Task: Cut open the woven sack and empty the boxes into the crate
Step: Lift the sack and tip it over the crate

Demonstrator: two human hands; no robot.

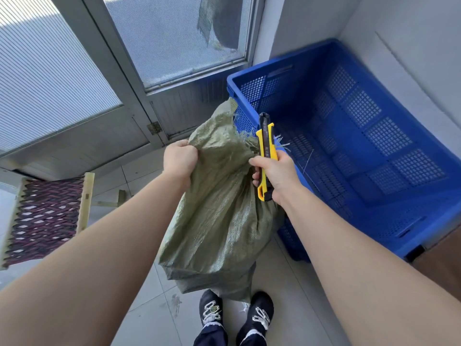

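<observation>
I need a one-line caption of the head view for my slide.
Left hand grips a green woven sack while the right hand holds a yellow utility knife, beside a blue crate.

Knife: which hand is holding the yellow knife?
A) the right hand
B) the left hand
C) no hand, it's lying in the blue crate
A: the right hand grips the knife, while the left hand holds the sack.

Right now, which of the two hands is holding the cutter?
The right hand, beside the blue crate: it grips the yellow-and-black utility knife. The left hand has no tool and only grips the top of the green woven sack.
</observation>
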